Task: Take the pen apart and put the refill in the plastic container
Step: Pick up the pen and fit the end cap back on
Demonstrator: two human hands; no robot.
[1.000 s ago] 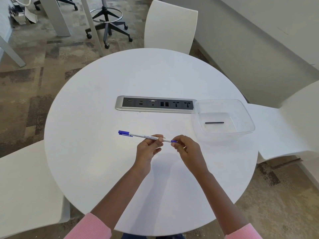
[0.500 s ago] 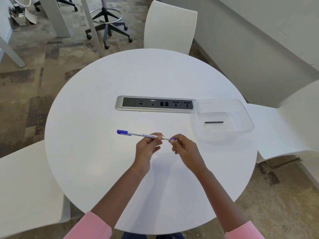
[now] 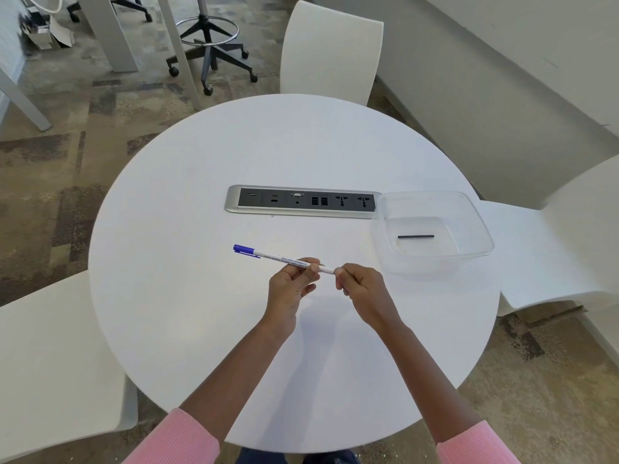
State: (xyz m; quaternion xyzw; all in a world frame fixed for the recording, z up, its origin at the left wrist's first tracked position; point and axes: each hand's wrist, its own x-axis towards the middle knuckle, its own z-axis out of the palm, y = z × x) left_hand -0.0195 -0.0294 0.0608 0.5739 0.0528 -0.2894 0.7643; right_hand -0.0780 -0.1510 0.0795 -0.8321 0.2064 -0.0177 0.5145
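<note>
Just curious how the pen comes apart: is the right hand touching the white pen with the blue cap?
Touching. The head view shows the right hand pinching the end of the white pen with the blue cap, no gap visible.

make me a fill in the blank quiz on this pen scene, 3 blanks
1. The pen has a cap coloured ____.
2. The left hand grips the pen's barrel, while the right hand pinches its ____ end.
3. A thin black stick lies inside the clear ____, right of the socket strip.

Missing words: blue; uncapped; container
</note>
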